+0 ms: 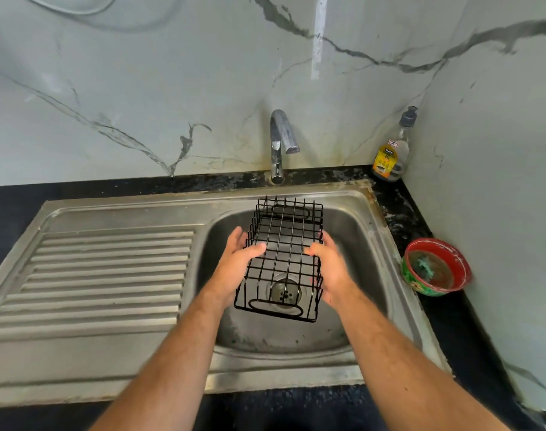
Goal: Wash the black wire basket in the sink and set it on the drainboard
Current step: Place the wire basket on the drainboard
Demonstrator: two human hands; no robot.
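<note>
The black wire basket (284,259) hangs over the steel sink bowl (352,244), held between both hands. My left hand (237,265) grips its left side, thumb hooked over the top wires. My right hand (330,265) grips the right side the same way. The drain (284,294) shows through the basket's mesh. The ribbed drainboard (107,275) lies to the left of the bowl. The tap (281,141) stands behind the bowl with no water running.
A soap pump bottle (391,154) stands in the back right corner of the black counter. A red and green bowl (434,267) holding water sits on the counter right of the sink. Marble-patterned walls close in behind and on the right.
</note>
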